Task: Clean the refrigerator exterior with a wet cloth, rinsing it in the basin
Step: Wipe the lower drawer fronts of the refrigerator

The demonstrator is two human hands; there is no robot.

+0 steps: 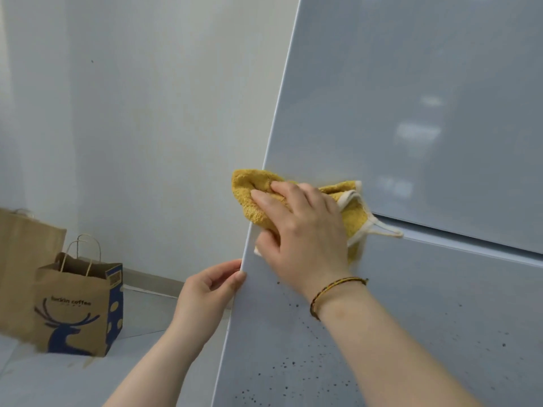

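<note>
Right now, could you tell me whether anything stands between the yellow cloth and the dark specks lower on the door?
Nothing visible does. The right hand presses the cloth on the refrigerator above the specks, with bare panel between; the left hand grips the refrigerator's edge at the side.

I see the yellow terry cloth, bunched and white-trimmed with a loop, pressed against the fridge at its left edge, across the seam between doors. The fridge is glossy grey-blue, and dark specks dot its lower door.
</note>
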